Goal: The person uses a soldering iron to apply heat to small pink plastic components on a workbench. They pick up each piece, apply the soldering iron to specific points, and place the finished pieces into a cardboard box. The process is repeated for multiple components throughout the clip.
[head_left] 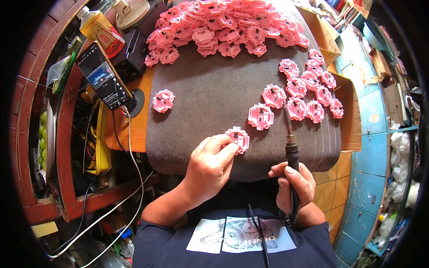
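Observation:
My left hand is closed on a pink plastic piece with a small black part at its middle, over the dark grey mat. My right hand grips the black handle of a soldering iron, whose metal rod points up toward several similar pieces grouped on the right of the mat. A single pink piece lies apart on the left. A large heap of the same pieces covers the back of the mat.
At the left, a phone stands on a mount beside a bottle; cables hang down from there. An orange board edge and a yellow bin are nearby. Cardboard boxes border the mat at the right.

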Tool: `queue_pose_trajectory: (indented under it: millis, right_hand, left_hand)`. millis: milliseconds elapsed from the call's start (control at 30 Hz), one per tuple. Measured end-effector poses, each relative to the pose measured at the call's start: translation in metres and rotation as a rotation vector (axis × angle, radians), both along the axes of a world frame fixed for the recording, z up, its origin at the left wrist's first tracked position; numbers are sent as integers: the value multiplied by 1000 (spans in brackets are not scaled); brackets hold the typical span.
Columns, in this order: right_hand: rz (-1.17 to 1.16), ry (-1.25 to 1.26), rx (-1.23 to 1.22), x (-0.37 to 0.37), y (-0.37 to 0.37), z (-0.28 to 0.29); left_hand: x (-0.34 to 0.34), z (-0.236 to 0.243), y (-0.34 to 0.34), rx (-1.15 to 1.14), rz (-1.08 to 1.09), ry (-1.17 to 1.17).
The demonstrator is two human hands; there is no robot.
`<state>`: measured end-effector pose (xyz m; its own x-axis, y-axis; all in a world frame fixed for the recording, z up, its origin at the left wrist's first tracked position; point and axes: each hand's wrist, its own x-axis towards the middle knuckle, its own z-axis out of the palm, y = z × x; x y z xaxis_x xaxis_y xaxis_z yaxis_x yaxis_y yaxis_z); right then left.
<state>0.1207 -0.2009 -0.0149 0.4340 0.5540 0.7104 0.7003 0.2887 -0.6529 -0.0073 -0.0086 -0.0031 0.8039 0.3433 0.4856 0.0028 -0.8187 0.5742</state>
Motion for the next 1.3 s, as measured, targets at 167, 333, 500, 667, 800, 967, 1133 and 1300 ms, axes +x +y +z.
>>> queue_pose_trajectory:
  millis: [167,333,500,667,800,967,1133,1300]
  right_hand:
    - [18,-35,-47,5,2,-10]
    - [-42,-48,-31,3,12,-26]
    - [-93,-82,-81,11,22,-32]
    - [-105,-127,-83,11,26,-35]
    - [-92,-139,-100,12,25,-34]
    - [-88,-150,-118,7,29,-31]
    - [-102,-179,-129,6,35,-29]
    - [-87,-171,-170,3,42,-21]
  left_hand:
    - [-1,0,0,4,7,-1]
    - [-1,1,0,6,3,2]
    - [-1,0,1,4,-6,-6]
    - [-1,-1,2,-7,-6,-11]
    - [-1,-2,2,3,-9,-14]
    - [-1,-1,1,11,-2,-18]
    - [-2,-2,1,-6,-7,-5]
    - [-2,-3,1,0,-7,-9]
